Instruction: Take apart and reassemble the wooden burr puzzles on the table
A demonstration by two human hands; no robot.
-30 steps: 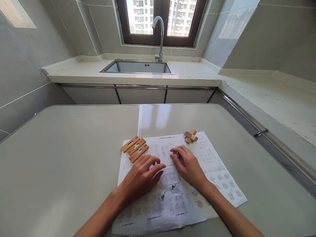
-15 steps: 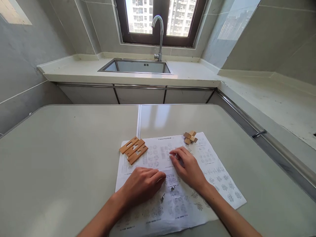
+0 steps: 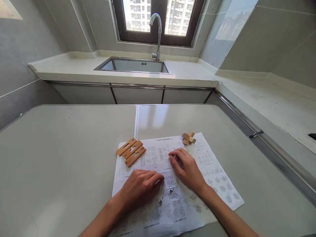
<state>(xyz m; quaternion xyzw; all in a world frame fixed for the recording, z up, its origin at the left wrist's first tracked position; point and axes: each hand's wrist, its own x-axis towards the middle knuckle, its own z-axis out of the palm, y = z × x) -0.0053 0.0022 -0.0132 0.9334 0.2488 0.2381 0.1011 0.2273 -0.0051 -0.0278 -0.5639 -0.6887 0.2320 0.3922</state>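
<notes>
My left hand (image 3: 145, 185) rests palm down on a printed paper sheet (image 3: 182, 210), its fingers together and bent under, with no object showing in it. Further right, my right hand (image 3: 184, 163) lies on the same sheet, loosely curved, with a gap between thumb and forefinger and nothing visible there. Three flat wooden puzzle pieces (image 3: 135, 157) with cut-out slots lie side by side on the sheet's upper left corner, beyond my left hand. An assembled wooden burr puzzle (image 3: 189, 138) sits at the sheet's upper right, beyond my right hand and apart from it.
The sheet lies on a pale table (image 3: 61, 158) with a seam running away from me. Behind the table is a counter (image 3: 187, 70) with a sink (image 3: 133, 65) and a curved faucet (image 3: 159, 36) under a window. Another counter (image 3: 271, 98) runs along the right.
The view has shifted slightly, so most things sit a little further left. Both hands keep their places on the sheet, and the wooden pieces have not moved on it.
</notes>
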